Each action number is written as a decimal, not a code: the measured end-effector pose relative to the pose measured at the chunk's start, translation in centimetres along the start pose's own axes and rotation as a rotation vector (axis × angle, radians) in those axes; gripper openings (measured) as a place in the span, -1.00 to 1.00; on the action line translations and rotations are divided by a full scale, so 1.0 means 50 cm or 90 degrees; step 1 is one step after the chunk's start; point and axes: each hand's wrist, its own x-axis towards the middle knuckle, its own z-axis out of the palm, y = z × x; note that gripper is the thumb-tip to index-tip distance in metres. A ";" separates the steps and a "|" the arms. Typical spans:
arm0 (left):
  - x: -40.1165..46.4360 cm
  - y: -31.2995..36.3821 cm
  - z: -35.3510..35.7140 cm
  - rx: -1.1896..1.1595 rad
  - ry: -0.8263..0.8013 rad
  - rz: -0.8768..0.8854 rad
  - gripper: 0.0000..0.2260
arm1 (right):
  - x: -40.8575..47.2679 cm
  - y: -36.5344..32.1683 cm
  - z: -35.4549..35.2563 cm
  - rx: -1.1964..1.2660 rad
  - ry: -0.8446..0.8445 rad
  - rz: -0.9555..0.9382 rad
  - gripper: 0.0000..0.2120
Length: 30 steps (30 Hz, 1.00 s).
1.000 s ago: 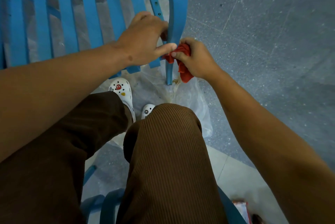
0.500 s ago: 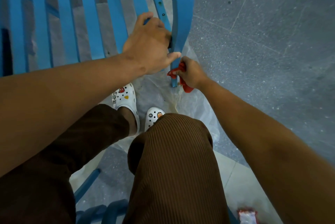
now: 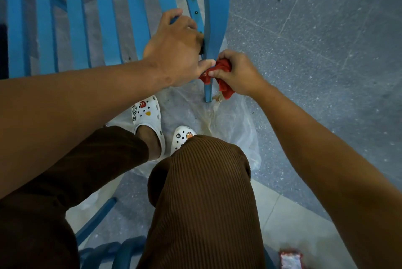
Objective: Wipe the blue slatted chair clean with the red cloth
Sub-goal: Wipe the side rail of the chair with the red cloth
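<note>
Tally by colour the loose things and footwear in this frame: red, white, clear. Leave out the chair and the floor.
Red: 1, the cloth that the right hand grips against the chair leg.
White: 2, the left shoe and the right shoe.
Clear: 1, the plastic sheet under the leg.
Total: 4

I count 2 hands, left [image 3: 174, 51] and right [image 3: 237, 72], 1 red cloth [image 3: 221, 70], 1 blue chair [image 3: 104, 18], 2 white clogs [image 3: 148, 114], and 1 plastic sheet [image 3: 235, 125].
</note>
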 end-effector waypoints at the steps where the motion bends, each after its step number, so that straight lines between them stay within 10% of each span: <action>1: -0.002 0.002 -0.001 0.000 0.004 -0.002 -0.52 | 0.002 0.008 0.009 -0.007 -0.005 0.013 -0.69; 15: -0.001 0.007 -0.009 0.020 -0.019 -0.017 -0.45 | 0.024 0.127 0.146 0.051 -0.054 0.286 -0.78; 30: -0.005 0.008 -0.012 -0.009 -0.004 -0.025 -0.48 | 0.039 0.113 0.094 -0.005 -0.067 0.177 -0.75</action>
